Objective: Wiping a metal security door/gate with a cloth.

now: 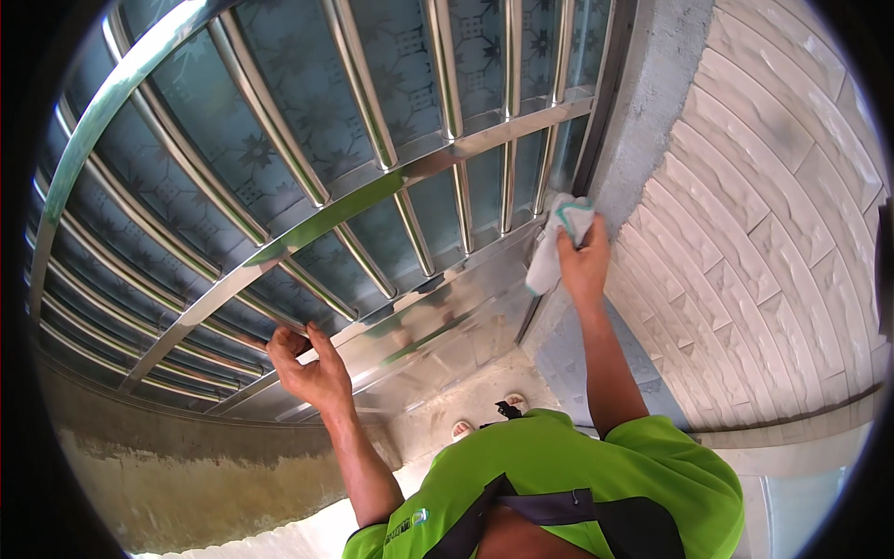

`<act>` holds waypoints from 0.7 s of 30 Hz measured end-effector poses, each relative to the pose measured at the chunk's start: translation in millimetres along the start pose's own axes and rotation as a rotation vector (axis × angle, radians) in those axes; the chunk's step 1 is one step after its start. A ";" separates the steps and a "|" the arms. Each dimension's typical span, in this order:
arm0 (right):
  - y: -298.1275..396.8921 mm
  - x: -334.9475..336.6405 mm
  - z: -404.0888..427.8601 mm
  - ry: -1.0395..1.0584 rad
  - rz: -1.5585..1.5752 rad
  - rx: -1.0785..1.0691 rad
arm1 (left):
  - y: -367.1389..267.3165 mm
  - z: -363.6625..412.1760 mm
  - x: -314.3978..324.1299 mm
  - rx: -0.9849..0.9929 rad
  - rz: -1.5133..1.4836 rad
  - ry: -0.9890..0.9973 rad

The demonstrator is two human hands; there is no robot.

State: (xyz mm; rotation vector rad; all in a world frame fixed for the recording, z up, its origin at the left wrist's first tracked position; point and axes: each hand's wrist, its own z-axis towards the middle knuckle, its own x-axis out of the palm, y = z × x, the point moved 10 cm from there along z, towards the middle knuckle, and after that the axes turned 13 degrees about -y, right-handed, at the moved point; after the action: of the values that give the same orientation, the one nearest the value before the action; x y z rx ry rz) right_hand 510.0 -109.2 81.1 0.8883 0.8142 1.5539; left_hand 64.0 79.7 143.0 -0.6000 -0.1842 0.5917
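Note:
In my right hand point(587, 262) is a folded white cloth point(548, 255) with green edging. The cloth lies against the right end of the lower metal panel point(454, 314), close to the dark door frame edge. My left hand point(311, 367) has its fingers curled at the lower rail, around the foot of a polished steel bar point(318, 290); its grip is partly hidden. Several such bars cross a flat, mirror-like rail point(356, 202). Behind them sits patterned frosted glass point(391, 42).
Light stone-look wall tiles point(740, 230) rise on the right beside a rough cement strip point(653, 91). A stained concrete wall point(181, 482) runs at lower left. Sandalled feet point(461, 427) stand on the pale floor point(482, 384); a grey slab point(628, 349) is nearby.

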 end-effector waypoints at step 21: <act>-11.4 2.0 -18.6 0.210 0.088 0.132 | -246.6 -3.1 -52.6 -0.497 -1.660 0.333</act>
State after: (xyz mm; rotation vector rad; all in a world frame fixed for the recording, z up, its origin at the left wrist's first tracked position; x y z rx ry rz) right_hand 498.8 -106.1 62.6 0.8752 1.0490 1.7062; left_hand 137.7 -116.3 283.6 -0.7901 -0.4347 -1.1855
